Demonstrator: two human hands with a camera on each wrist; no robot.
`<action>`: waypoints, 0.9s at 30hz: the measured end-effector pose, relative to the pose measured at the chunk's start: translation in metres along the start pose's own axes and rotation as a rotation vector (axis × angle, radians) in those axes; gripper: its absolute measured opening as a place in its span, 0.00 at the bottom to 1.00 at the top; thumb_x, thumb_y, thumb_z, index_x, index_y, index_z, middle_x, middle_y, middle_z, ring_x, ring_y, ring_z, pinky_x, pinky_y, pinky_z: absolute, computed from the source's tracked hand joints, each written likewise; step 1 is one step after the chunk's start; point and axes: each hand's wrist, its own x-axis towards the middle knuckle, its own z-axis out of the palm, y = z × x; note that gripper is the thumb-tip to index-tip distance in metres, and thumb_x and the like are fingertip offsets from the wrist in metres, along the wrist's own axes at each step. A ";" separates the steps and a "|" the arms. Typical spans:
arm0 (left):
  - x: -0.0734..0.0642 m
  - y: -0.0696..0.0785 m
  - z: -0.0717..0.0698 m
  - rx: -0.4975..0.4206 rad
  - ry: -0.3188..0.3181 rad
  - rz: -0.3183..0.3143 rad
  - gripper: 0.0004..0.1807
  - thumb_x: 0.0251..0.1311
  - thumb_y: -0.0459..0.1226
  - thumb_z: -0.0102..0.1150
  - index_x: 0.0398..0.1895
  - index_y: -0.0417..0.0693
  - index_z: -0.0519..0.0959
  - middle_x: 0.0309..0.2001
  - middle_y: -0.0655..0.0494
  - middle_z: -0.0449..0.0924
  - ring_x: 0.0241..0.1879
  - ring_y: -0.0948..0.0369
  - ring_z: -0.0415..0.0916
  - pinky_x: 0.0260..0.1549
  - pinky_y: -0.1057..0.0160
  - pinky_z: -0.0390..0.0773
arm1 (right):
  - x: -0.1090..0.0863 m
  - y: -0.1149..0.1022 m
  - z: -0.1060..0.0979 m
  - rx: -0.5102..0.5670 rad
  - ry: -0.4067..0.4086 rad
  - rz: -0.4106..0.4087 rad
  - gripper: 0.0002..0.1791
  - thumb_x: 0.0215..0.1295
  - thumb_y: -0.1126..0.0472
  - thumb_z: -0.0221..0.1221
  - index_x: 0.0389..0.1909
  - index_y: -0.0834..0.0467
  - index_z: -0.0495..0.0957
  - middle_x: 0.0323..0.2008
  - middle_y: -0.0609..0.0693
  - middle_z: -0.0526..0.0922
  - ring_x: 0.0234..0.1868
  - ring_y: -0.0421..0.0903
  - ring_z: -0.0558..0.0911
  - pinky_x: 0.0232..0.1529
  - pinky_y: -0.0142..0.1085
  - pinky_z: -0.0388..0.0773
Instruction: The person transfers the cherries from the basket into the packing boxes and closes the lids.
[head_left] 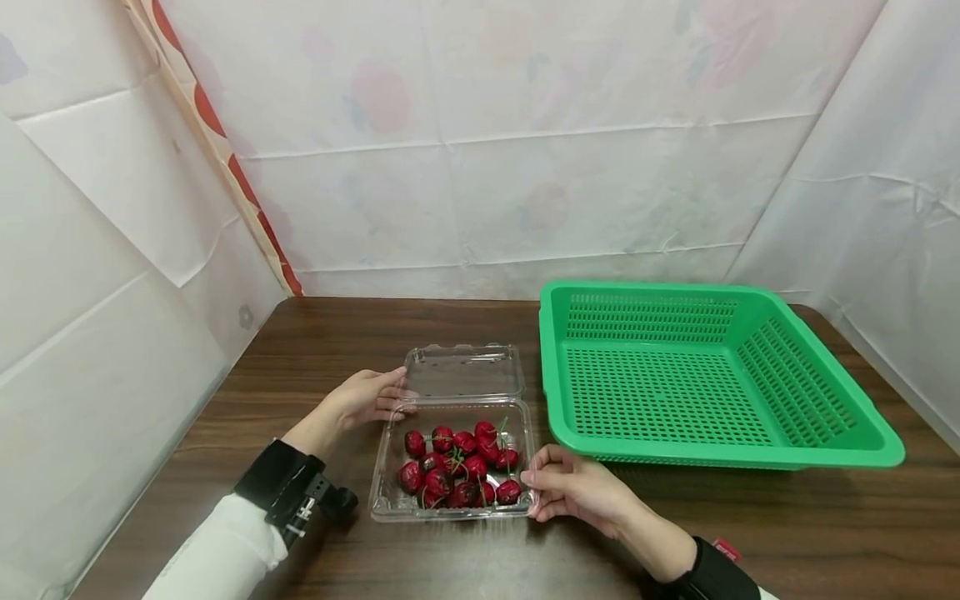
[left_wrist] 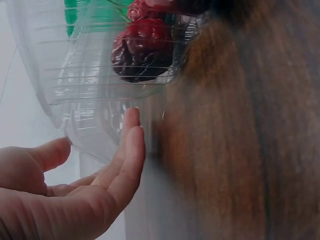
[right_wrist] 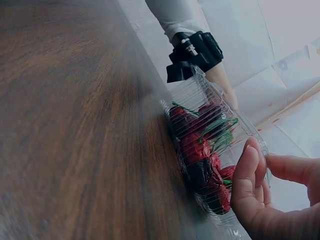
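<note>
A clear plastic clamshell box [head_left: 379,492] lies on the dark wooden table, its lid [head_left: 465,375] folded back flat on the far side. Several dark red cherries [head_left: 438,482] with green stems fill its tray, also visible through the ribbed wall in both wrist views. At the box's left, by the hinge, is my left hand [head_left: 367,398], fingers extended at the lid's edge and thumb held apart from them [left_wrist: 100,190]. My right hand [head_left: 577,492] pinches the tray's right rim between thumb and fingers [right_wrist: 247,170].
A green perforated plastic basket [head_left: 675,454] stands to the right of the box, close to my right hand. White patterned sheeting [head_left: 480,208] hangs behind the table and along both sides. Black camera straps [head_left: 281,483] wrap my wrists.
</note>
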 end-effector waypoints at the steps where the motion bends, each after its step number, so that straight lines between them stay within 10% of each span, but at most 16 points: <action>1: 0.000 0.000 0.000 -0.009 0.000 0.006 0.29 0.68 0.42 0.35 0.58 0.22 0.53 0.46 0.38 0.74 0.36 0.60 0.77 0.37 0.61 0.74 | 0.000 0.000 0.000 0.000 0.000 0.000 0.11 0.59 0.62 0.54 0.36 0.62 0.63 0.25 0.51 0.74 0.25 0.44 0.79 0.30 0.35 0.75; 27: -0.010 -0.005 0.000 -0.153 0.074 0.355 0.24 0.62 0.33 0.47 0.57 0.26 0.61 0.42 0.50 0.79 0.40 0.60 0.77 0.36 0.65 0.74 | 0.000 -0.001 0.000 -0.004 0.012 -0.004 0.11 0.58 0.63 0.55 0.36 0.63 0.63 0.26 0.51 0.74 0.25 0.44 0.79 0.30 0.35 0.75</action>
